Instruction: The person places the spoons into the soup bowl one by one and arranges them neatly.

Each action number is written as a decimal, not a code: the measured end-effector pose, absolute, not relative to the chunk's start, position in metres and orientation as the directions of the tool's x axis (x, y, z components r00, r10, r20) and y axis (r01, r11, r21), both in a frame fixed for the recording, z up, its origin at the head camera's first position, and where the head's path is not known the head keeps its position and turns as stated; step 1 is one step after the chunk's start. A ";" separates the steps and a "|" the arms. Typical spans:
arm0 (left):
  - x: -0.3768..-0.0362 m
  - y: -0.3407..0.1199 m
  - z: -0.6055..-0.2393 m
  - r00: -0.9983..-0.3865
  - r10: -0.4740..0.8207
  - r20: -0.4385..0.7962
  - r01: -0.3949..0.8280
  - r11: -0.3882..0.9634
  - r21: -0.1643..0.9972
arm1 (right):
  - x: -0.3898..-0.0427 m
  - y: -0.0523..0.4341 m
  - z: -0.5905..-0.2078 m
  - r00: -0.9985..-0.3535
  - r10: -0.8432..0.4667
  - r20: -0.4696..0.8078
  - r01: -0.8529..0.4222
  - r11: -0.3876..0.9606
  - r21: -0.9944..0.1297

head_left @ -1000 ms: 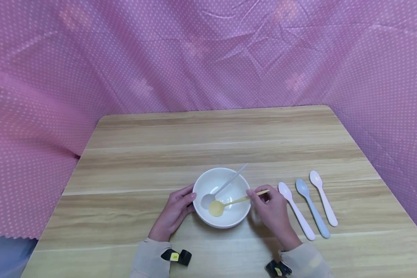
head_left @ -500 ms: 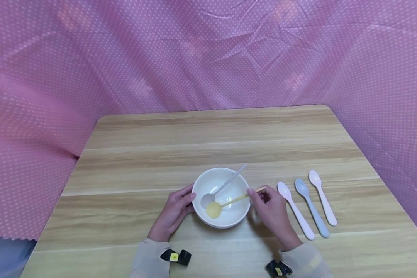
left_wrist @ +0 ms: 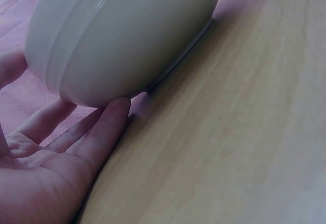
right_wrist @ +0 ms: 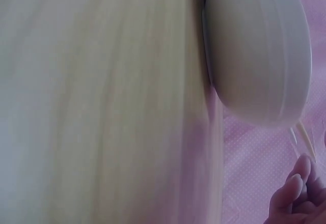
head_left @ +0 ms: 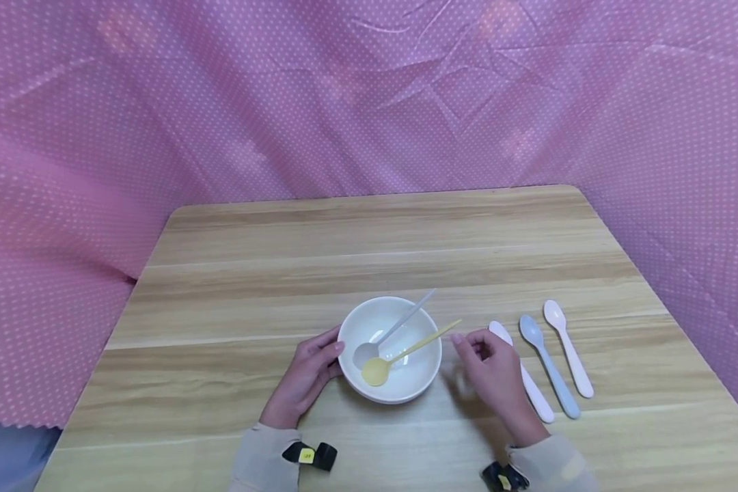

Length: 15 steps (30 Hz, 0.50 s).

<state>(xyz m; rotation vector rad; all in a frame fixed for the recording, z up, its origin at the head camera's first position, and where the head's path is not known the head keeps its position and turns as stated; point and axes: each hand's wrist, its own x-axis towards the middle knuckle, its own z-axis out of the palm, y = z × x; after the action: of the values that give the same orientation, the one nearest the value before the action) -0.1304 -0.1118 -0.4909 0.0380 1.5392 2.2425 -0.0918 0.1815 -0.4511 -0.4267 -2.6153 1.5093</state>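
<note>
The left hand rests with relaxed, nearly straight fingers against the outer wall of the white bowl. The right hand hovers just right of the bowl, fingers loosely curled, holding nothing. A yellow spoon and a grey spoon lie in the bowl. Three spoons lie on the wooden table; the hand partly hides the nearest. Pink dotted cloth surrounds the table. The right wrist view is blurred.

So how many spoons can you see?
5. A grey spoon and a yellow spoon lie in the white bowl. A pink spoon, a blue spoon and another pink spoon lie on the table, right of it.
</note>
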 end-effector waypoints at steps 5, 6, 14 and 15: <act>-0.130 -0.112 -0.491 -0.912 0.353 -0.210 -0.324 -0.303 0.896 | -0.090 0.188 -0.448 -0.951 0.302 -0.070 0.220 0.495 -0.841; -0.130 -0.112 -0.490 -0.911 0.353 -0.211 -0.325 -0.303 0.896 | -0.089 0.189 -0.447 -0.950 0.303 -0.069 0.220 0.498 -0.839; -0.130 -0.112 -0.490 -0.910 0.355 -0.212 -0.327 -0.303 0.895 | -0.088 0.198 -0.445 -0.948 0.310 -0.072 0.233 0.524 -0.819; -0.130 -0.112 -0.490 -0.910 0.356 -0.213 -0.327 -0.302 0.895 | -0.087 0.199 -0.445 -0.948 0.311 -0.073 0.235 0.525 -0.818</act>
<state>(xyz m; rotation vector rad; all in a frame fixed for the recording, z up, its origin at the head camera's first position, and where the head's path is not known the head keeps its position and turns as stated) -0.1301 -0.1122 -0.4896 0.0360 1.5320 2.2413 -0.0873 0.1992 -0.4450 -0.4794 -2.6705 1.4135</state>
